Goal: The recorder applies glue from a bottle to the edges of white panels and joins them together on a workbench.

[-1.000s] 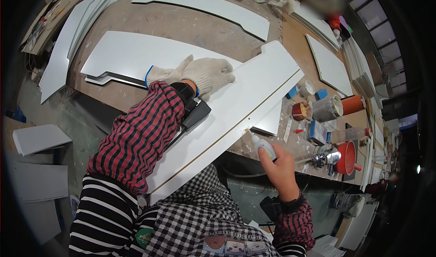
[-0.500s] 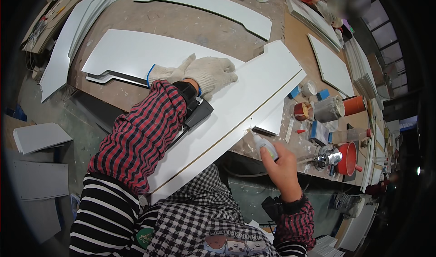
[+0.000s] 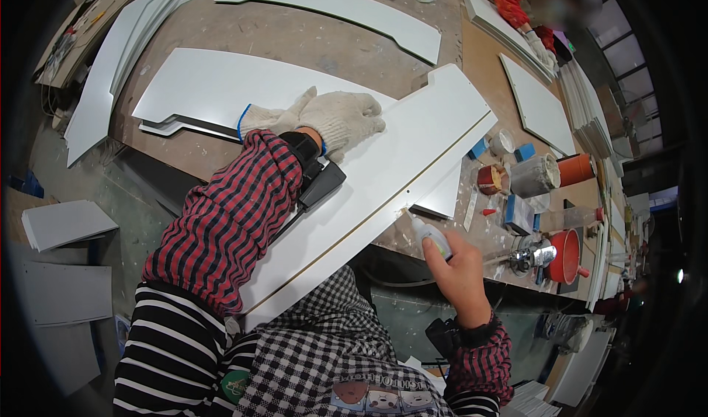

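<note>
A long white panel (image 3: 361, 174) lies slantwise before me, a narrow groove running along its near edge. My left hand (image 3: 345, 120), in an off-white knitted glove, rests on this panel with its fingers laid over the surface, partly hidden from view. Against its wrist lies what looks like a second, loose glove (image 3: 264, 117) with a blue cuff. Bare, my right hand (image 3: 456, 269) is closed round a small white squeeze bottle (image 3: 430, 238), whose nozzle points up-left at the panel's near edge, by a small dark hole.
More white shaped panels (image 3: 214, 85) lie on the worn table (image 3: 184, 19). To the right stand a grey tub (image 3: 535, 175), an orange cup (image 3: 577, 170), a red bowl (image 3: 566, 256) and blue blocks. Beyond, a co-worker's gloved hand (image 3: 542, 48) is at a panel stack.
The co-worker at the upper right has leaned further into view, red sleeves showing more. My two hands, the bottle and the panel hold almost the same places.
</note>
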A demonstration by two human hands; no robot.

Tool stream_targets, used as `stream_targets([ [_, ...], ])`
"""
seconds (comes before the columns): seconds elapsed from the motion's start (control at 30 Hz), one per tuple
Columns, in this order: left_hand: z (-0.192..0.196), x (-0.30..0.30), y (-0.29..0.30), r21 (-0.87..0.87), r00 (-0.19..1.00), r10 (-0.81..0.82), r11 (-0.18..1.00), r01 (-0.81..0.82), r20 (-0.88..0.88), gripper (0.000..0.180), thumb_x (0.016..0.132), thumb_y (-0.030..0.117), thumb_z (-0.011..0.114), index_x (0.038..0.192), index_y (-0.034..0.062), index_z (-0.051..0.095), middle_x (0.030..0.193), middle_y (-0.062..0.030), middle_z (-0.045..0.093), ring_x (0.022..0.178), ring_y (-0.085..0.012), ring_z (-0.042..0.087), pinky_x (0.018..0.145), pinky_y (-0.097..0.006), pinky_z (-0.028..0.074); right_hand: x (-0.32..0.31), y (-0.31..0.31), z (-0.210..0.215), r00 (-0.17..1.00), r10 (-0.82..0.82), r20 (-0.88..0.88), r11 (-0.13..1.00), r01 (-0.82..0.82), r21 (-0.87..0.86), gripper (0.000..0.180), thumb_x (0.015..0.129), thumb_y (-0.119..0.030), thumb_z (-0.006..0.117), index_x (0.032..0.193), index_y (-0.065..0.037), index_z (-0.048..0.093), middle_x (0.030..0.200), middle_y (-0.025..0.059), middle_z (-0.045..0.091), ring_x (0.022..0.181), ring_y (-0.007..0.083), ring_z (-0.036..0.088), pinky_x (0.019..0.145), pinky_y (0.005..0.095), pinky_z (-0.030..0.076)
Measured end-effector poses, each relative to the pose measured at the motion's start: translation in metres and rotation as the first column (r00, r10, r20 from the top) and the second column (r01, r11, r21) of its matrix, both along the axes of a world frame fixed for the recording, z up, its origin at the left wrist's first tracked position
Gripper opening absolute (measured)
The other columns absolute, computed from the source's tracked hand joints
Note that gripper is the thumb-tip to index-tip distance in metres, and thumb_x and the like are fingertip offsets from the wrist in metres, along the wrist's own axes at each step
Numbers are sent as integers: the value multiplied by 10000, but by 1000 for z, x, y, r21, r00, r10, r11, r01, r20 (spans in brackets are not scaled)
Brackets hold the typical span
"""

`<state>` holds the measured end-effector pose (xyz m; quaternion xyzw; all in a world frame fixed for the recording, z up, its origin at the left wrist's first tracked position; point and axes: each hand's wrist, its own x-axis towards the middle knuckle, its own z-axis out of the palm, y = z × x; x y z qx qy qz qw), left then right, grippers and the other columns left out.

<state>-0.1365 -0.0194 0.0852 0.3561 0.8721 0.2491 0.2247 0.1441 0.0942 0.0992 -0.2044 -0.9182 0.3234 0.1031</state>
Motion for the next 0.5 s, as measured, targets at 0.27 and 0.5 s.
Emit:
stream_targets([
  [0.27,6,3,0,7,996,28,1000,-29,83,509,866,444,618,1264,128,595,1099,-79,688,782,-218,688,755,-333,536,-1,-2,5,1000,-5,23,1000,5,5,240,867,-250,667,859,-13,630,654,213,603,594,385,617,526,410,465],
  [0.5,1,0,0,15,999,5,1000,-6,41,506,863,441,620,1262,131,596,1096,-81,689,828,-216,687,752,-332,540,-1,-2,6,999,2,33,1000,-2,14,236,869,-247,664,860,-14,632,659,214,605,605,389,618,532,413,468],
])
